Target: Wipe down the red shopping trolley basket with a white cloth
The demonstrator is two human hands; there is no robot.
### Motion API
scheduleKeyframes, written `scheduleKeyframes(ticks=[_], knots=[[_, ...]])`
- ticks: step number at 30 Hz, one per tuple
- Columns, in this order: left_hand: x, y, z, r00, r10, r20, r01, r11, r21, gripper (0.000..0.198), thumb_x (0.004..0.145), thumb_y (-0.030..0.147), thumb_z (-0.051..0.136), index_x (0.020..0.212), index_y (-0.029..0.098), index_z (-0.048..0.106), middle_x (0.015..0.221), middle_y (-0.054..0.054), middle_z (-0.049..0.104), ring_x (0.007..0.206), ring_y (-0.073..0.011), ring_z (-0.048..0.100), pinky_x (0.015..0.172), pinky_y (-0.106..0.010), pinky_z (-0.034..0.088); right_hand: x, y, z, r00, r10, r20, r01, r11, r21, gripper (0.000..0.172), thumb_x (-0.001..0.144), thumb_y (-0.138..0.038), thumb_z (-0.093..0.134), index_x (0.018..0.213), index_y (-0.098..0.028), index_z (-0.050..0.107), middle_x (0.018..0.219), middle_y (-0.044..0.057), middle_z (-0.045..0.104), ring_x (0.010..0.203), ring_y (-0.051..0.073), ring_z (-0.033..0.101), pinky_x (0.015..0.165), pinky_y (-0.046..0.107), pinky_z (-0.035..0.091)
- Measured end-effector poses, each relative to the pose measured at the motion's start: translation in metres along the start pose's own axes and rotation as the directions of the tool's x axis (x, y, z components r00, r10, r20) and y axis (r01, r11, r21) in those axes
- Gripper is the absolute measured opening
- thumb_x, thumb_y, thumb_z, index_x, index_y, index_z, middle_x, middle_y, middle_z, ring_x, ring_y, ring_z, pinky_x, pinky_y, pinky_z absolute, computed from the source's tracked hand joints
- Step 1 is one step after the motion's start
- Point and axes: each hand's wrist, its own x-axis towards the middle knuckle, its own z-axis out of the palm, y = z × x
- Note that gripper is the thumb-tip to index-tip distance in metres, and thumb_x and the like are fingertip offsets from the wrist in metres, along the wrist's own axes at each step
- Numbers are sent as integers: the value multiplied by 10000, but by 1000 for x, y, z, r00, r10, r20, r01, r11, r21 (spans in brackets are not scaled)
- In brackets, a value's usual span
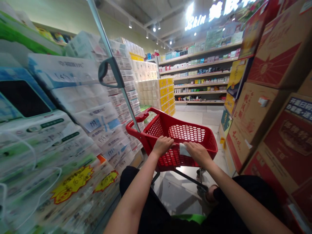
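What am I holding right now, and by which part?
The left hand and right hand both grip the red shopping basket by its near rim. A small white item under the right fingers cannot be identified.

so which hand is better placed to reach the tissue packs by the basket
Left, probably: the left hand holds the red basket rim on the side of the tissue packs, while the right hand sits nearer the cardboard boxes.
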Motion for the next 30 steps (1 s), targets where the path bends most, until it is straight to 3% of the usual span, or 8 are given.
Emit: scheduleKeyframes(ticks=[7, 12, 16, 23, 30], knots=[[-3, -5, 0, 1000, 13, -5, -13, 1000, -22, 360, 998, 447, 346, 853, 197, 561, 816, -29, 636, 758, -165, 570, 731, -307, 323, -46, 66, -11, 995, 54, 88, -58, 997, 44, 337, 1009, -378, 290, 993, -209, 581, 849, 33, 654, 735, 147, 585, 654, 266, 350], [0, -8, 2, 1000, 20, -1, -20, 999, -28, 366, 996, 458, 342, 852, 196, 554, 827, -25, 638, 757, -165, 567, 731, -309, 318, -65, 99, -21, 994, -104, 39, 101, 992, 72, 340, 1001, -391, 318, 990, -191, 593, 901, 69, 674, 805, 163, 606, 738, 280, 384], [0, -7, 1, 1000, 2, 8, -2, 1000, -23, 372, 997, 460, 332, 866, 196, 559, 833, -33, 634, 764, -171, 560, 723, -322, 313, -61, 83, -20, 999, -15, 29, 15, 1000, 2, 313, 1000, -377, 333, 958, -185, 576, 856, 60, 665, 795, 166, 600, 750, 291, 365], [-4, -9, -2, 999, -8, 43, 9, 1000, -13, 343, 992, 454, 348, 889, 209, 565, 823, -36, 621, 772, -186, 553, 703, -336, 308, -49, 36, -13, 989, 144, 24, -138, 975, -173, 330, 1003, -387, 309, 858, -190, 530, 757, 47, 616, 657, 167, 556, 634, 305, 273], [-2, -9, -1, 999, -12, 47, 13, 1000, -11, 303, 980, 438, 399, 887, 204, 568, 829, -43, 622, 779, -186, 562, 705, -331, 318, -16, 7, -5, 985, 165, 42, -157, 976, -152, 336, 1007, -373, 294, 883, -189, 547, 783, 56, 633, 670, 160, 563, 607, 300, 251]])
